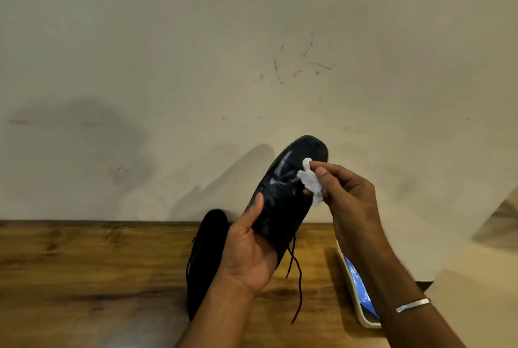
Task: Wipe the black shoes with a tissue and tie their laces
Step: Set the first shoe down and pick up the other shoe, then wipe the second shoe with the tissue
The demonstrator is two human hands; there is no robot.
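Observation:
My left hand (249, 252) grips a shiny black shoe (286, 188) from below, toe pointing up and away, lifted above the table. Its untied laces (295, 272) dangle down toward the table. My right hand (344, 193) pinches a crumpled white tissue (311, 182) against the right side of the shoe's toe area. A second black shoe (206, 258) lies on the wooden table (84, 277) just left of my left forearm, partly hidden by it.
A phone in a pale case (357, 289) with a lit blue screen lies on the table at the right, partly under my right forearm. A scuffed cream wall (252, 67) rises directly behind the table.

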